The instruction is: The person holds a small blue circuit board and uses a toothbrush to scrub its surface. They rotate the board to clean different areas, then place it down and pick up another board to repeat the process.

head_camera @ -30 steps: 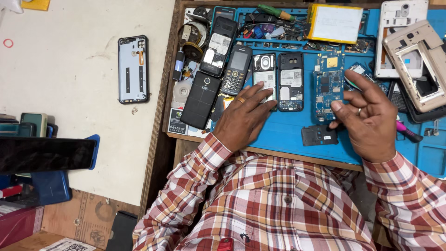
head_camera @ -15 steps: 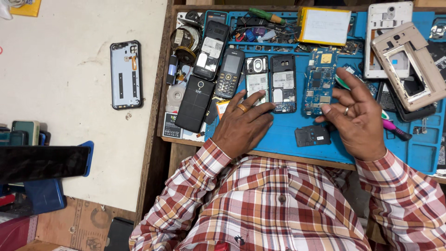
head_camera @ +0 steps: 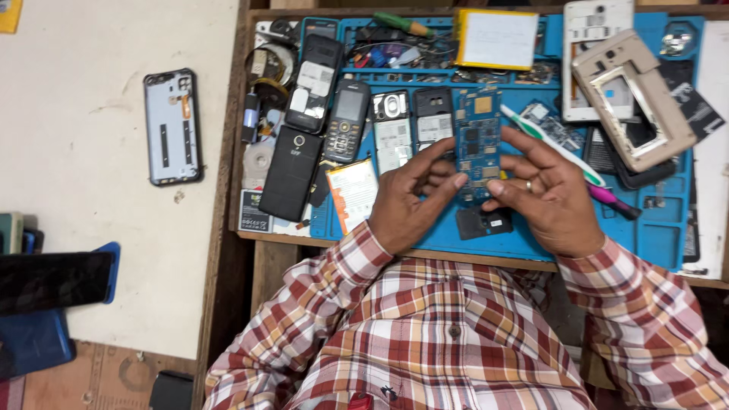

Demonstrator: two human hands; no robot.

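A blue phone circuit board (head_camera: 478, 140) is held between both hands over the blue work mat (head_camera: 653, 228). My left hand (head_camera: 410, 199) pinches its lower left edge with fingers and thumb. My right hand (head_camera: 550, 196), a ring on one finger, grips its lower right edge. A small black phone part (head_camera: 486, 223) lies on the mat just below the board. A white and green toothbrush (head_camera: 550, 144) lies partly under my right hand.
Several opened phones (head_camera: 391, 129), a black keypad phone (head_camera: 347, 120), a black back cover (head_camera: 288, 173) and an orange-edged battery (head_camera: 351, 193) lie left. A beige phone frame (head_camera: 634, 102) and yellow-edged pad (head_camera: 495, 38) sit behind. A grey back panel (head_camera: 171, 126) lies on the white table.
Both hands have come together and lifted the blue circuit board, which lay on the mat before. The left hand moved right from the opened phones; the view shifted slightly.
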